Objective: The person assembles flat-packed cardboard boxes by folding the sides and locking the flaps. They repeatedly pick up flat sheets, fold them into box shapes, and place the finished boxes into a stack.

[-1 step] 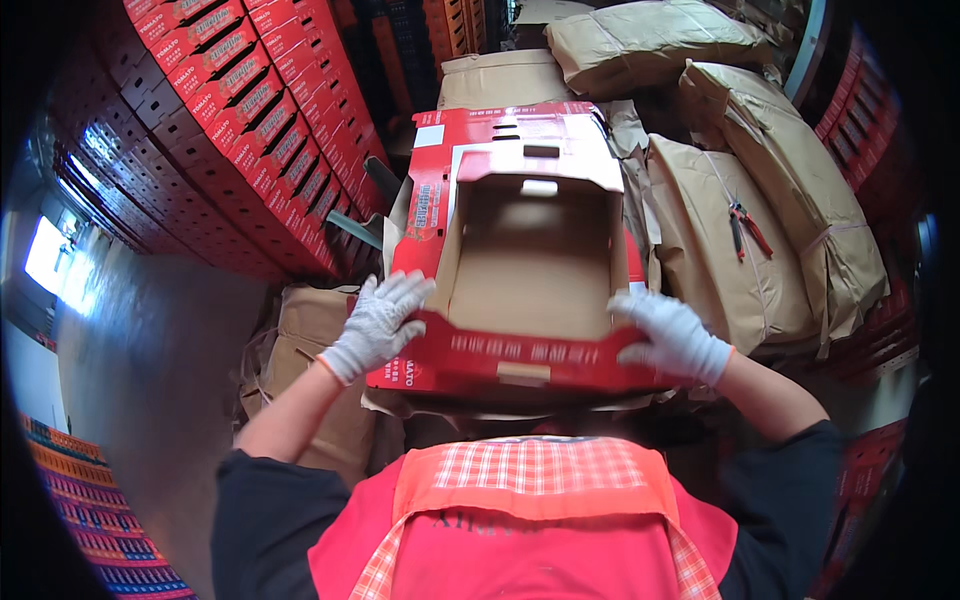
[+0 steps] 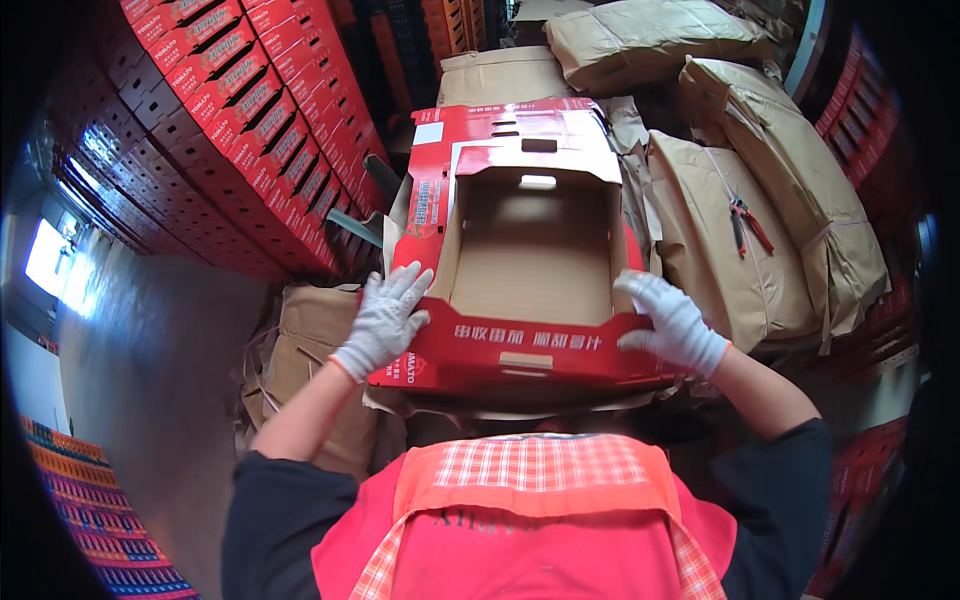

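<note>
Storeroom, head view: bare floor [image 2: 180,400] at left; tall stack [image 2: 230,130] of red boxes beyond it; paper-wrapped bundles [image 2: 735,245] at right, pruners [image 2: 748,226] with red handles lying on one; a further paper bundle [image 2: 315,395] at lower left.

Box [image 2: 530,275], one: red outside, brown inside, open side up, nothing inside; slot in the far wall and in the near wall. Location: straight ahead of the wearer, resting on flat red card [image 2: 420,215], between the two hands.

Axis: near wall runs left to right, across the body; which side is the longer cannot be told, owing to foreshortening.

Left hand [image 2: 385,322], gloved: at the box's near left corner, fingers extended and thumb apart, not closed around anything; box lies to its right.

Right hand [image 2: 672,325], gloved: at the near right corner, fingers bent, thumb toward the near wall; grip or mere contact, cannot tell. Box lies to its left.

Nearer hand: neither; the two flank the near wall evenly.
</note>
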`<state>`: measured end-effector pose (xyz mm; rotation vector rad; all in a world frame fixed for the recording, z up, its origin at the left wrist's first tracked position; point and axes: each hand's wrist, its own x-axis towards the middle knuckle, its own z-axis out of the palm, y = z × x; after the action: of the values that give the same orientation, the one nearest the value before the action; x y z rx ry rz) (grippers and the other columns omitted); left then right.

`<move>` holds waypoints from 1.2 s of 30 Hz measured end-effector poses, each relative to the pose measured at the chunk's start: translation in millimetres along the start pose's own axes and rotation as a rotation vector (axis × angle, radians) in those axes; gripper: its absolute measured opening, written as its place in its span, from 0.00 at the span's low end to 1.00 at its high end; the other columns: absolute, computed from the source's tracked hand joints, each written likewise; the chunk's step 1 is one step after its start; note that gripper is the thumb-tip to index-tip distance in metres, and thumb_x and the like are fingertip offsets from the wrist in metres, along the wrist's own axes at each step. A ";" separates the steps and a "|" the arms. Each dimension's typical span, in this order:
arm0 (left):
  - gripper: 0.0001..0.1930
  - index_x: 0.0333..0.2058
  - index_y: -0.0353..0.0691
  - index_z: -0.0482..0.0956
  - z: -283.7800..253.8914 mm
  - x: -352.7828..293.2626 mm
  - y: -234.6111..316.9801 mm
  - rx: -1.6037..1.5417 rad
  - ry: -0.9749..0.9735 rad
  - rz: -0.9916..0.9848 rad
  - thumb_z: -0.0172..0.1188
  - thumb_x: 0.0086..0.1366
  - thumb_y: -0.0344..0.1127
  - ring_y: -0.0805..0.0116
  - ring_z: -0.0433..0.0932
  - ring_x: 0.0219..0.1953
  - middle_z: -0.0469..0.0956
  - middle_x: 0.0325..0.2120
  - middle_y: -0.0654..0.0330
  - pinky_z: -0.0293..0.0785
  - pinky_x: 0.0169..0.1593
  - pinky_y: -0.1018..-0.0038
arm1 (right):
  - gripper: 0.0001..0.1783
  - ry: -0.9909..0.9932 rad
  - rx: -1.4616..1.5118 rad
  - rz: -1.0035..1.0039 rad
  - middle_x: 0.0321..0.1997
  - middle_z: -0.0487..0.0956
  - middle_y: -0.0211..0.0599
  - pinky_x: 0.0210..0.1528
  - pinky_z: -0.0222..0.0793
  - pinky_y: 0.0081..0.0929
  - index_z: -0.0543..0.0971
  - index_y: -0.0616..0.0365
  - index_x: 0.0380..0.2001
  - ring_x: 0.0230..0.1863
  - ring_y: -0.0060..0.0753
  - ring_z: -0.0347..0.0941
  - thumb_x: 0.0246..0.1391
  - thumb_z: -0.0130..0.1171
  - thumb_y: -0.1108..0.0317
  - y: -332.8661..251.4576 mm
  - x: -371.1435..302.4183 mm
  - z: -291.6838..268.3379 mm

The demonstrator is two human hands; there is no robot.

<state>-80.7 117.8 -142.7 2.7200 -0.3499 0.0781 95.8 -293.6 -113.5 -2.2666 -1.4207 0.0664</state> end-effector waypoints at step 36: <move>0.49 0.46 0.29 0.76 -124.0 144.6 162.5 0.094 0.187 0.204 0.70 0.37 0.71 0.48 0.81 0.38 0.80 0.37 0.41 0.77 0.43 0.60 | 0.19 0.739 -0.270 -0.158 0.35 0.81 0.46 0.38 0.75 0.37 0.71 0.58 0.42 0.36 0.48 0.81 0.55 0.66 0.60 -103.6 121.2 -104.5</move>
<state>17.3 -11.9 47.7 2.7316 -0.5791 0.4123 94.2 -188.9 45.8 -2.0206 -1.2232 -0.9587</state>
